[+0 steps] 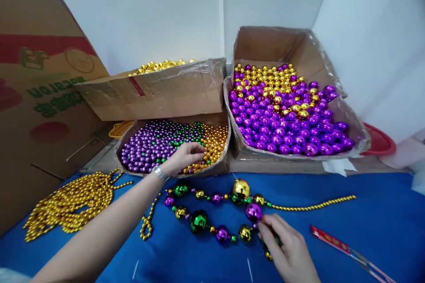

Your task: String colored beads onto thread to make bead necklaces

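Observation:
My left hand point(186, 155), a watch on its wrist, is over the cardboard box of small beads point(146, 148), near the gold ones on the right. Its thumb and fingers are pinched together; what lies between them cannot be made out. On the blue table, my right hand point(287, 247) is closed on a bead necklace point(198, 221), just below a large purple ball. Green, gold and purple balls of different sizes alternate with small beads along this loop. From its far side a thin gold bead strand point(315, 207) runs right. Some of the necklace is hidden behind my right fingers.
A larger carton point(299, 37) at the back right holds purple and gold balls. Behind the small-bead box, another carton point(159, 93) holds gold balls. Gold bead strands point(69, 203) lie left. Red-handled tweezers point(332, 239) lie right. A big printed carton point(43, 97) stands left.

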`<control>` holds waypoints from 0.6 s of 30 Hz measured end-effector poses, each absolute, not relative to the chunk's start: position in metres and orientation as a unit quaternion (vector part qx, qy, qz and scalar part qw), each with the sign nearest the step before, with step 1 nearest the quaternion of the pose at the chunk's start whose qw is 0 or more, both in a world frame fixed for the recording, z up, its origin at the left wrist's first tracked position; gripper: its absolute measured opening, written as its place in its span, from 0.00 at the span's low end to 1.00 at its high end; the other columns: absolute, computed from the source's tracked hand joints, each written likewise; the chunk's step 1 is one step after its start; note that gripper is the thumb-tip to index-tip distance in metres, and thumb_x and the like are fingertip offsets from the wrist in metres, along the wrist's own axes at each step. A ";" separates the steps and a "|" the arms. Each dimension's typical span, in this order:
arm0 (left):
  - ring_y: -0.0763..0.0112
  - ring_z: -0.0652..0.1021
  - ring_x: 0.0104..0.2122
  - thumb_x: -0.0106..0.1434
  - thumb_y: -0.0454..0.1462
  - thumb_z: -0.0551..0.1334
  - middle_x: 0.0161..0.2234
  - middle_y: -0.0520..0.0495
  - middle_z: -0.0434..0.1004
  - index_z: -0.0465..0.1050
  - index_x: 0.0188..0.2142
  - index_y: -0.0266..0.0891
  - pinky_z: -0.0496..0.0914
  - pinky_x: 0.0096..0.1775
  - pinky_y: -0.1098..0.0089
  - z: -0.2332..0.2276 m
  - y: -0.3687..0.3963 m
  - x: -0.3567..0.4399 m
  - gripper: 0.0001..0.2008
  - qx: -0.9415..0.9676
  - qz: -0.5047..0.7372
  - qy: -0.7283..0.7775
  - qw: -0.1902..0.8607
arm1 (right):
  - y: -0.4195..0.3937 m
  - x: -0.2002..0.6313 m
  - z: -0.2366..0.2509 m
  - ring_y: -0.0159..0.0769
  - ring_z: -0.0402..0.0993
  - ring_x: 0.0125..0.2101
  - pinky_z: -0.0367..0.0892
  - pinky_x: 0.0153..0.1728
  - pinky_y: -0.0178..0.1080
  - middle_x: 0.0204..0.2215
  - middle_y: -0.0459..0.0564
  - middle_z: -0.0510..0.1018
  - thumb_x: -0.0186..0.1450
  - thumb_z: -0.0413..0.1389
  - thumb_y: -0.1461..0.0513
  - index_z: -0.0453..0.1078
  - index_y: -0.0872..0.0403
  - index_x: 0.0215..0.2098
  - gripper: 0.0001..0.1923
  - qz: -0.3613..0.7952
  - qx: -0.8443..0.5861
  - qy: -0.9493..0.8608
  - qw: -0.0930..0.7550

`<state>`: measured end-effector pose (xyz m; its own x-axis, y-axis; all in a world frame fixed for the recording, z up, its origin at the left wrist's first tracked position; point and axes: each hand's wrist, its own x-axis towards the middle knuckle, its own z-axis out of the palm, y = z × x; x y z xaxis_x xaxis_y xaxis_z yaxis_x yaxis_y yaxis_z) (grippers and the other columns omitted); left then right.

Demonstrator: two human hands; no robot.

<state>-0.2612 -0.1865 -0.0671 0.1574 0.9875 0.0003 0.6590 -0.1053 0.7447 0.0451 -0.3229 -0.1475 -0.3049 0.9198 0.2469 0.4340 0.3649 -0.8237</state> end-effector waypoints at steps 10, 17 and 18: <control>0.71 0.78 0.34 0.59 0.32 0.63 0.36 0.43 0.76 0.72 0.40 0.33 0.74 0.38 0.72 -0.052 -0.237 -0.207 0.09 0.386 0.482 0.413 0.670 | -0.323 0.040 -0.135 0.30 0.69 0.28 0.61 0.29 0.31 0.29 0.44 0.70 0.69 0.46 0.63 0.65 0.49 0.39 0.07 0.292 -0.453 -0.763 0.357; 0.70 0.78 0.35 0.58 0.32 0.64 0.35 0.46 0.76 0.72 0.38 0.35 0.74 0.37 0.73 -0.058 -0.243 -0.199 0.07 0.367 0.481 0.408 0.684 | -0.326 0.040 -0.131 0.30 0.69 0.27 0.61 0.28 0.31 0.29 0.44 0.70 0.69 0.45 0.63 0.65 0.49 0.41 0.08 0.294 -0.446 -0.763 0.364; 0.71 0.78 0.35 0.59 0.33 0.64 0.35 0.46 0.76 0.72 0.38 0.35 0.74 0.37 0.73 -0.058 -0.244 -0.199 0.07 0.372 0.479 0.408 0.682 | -0.326 0.040 -0.131 0.30 0.69 0.27 0.61 0.28 0.31 0.29 0.44 0.70 0.69 0.45 0.64 0.65 0.49 0.41 0.08 0.294 -0.446 -0.762 0.364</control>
<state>-0.1988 -0.2439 -0.0579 0.2086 0.9575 -0.1992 -0.3504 0.2634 0.8988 0.0405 -0.3265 -0.1308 -0.3359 0.8953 0.2927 0.4663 0.4281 -0.7741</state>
